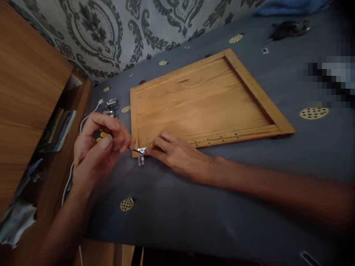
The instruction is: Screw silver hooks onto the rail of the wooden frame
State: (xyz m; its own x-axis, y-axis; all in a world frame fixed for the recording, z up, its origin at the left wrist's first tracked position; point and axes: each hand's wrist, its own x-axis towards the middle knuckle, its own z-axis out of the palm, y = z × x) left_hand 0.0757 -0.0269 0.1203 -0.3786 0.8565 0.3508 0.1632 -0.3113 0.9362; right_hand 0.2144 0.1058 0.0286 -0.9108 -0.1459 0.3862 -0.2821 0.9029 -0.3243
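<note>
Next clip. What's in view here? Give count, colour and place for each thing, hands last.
wooden panel: one, light brown, flat on the cloth.
metal hook: one, silver, at the panel's near left corner.
thin tool: one, dark, tip at the hook.
metal parts: small pile, silver, left of the panel.
cable: one, white, by the cloth's left edge.
cloth: one, grey-blue with yellow spots, under everything.
cabinet: one, brown, far left.
books: a few, on the cabinet shelf.
dark object: one, black, top right, too blurred to name.
left hand: grips the thin tool.
right hand: fingertips hold the hook to the panel.
</note>
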